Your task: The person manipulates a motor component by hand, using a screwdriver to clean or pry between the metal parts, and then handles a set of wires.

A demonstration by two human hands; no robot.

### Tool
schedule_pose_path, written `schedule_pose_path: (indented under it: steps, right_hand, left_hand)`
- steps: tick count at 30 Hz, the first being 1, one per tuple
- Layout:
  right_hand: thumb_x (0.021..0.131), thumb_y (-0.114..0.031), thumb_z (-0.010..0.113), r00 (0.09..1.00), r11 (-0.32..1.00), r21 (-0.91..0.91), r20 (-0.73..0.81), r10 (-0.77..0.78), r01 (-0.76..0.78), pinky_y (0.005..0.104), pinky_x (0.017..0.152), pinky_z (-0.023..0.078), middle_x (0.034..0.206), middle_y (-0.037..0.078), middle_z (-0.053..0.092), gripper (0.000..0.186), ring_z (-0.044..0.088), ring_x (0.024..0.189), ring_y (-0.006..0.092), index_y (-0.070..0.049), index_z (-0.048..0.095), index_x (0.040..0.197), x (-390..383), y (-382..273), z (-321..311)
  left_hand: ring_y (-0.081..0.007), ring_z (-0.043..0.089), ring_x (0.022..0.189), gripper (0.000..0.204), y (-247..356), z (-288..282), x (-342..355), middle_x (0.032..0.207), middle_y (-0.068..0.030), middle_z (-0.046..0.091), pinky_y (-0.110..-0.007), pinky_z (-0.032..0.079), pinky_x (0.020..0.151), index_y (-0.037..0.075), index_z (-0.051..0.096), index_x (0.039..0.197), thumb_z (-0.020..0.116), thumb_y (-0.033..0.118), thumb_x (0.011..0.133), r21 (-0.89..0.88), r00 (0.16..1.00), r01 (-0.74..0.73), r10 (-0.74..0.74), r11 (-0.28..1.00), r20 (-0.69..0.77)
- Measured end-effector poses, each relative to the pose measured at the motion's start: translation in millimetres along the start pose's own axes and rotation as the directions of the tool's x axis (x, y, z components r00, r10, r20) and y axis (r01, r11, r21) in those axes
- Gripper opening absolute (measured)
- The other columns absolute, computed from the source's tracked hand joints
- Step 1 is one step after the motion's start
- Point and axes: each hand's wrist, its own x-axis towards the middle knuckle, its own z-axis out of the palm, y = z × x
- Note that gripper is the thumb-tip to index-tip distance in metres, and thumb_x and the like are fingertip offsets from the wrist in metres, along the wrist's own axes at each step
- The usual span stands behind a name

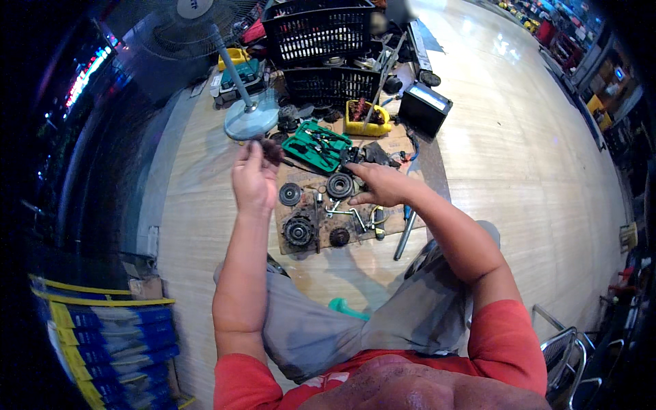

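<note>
My left hand (254, 183) is raised at the left of the cardboard, its fingers closed on a dark brown, rough-edged piece (272, 151) whose kind I cannot make out. My right hand (380, 185) reaches over the cardboard with thumb and fingers apart. Its fingertips are by a dark metal part (351, 158); I cannot tell if they touch. Between thumb and fingers, just to the left, lies a black ring-shaped part (339, 185). A round disc (290, 194), a larger greasy clutch-like part (298, 231) and a small dark gear (339, 237) lie nearer me.
A green tool case (317, 146) lies open on the cardboard (403, 225). Beyond stand a yellow container (367, 127), a black battery (425, 109), black crates (318, 37) and a fan (251, 117). A metal bar (404, 236) lies at the right; wrenches (352, 213) lie nearby.
</note>
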Motion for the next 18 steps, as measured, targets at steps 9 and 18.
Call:
schedule_pose_path:
  steps: [9,18]
  right_hand:
    - [0.079,-0.022,0.075,0.915,0.914,0.398,-0.393,0.093,0.078,0.042,0.093,0.047,0.12,0.024,0.059,0.064,0.058,0.111,0.0377,0.0,0.046,0.131,24,-32,-5]
    - [0.08,-0.004,0.072,0.885,0.816,0.564,-0.437,0.159,0.131,0.0297,0.079,0.052,0.096,0.01,0.07,0.037,0.066,0.088,0.0162,-0.001,0.058,0.115,39,-40,11]
  left_hand:
    - [-0.0225,0.067,0.09,0.015,-62,55,-29,0.101,-0.0121,0.068,-0.036,0.055,0.085,0.001,0.062,0.106,0.05,0.008,0.098,0.033,0.975,0.196,-0.198,0.98,0.1]
    - [-0.0214,0.066,0.096,0.017,-68,43,-24,0.106,-0.0118,0.067,-0.036,0.053,0.087,0.001,0.061,0.109,0.052,0.009,0.097,-0.087,0.969,0.188,-0.17,0.978,0.182]
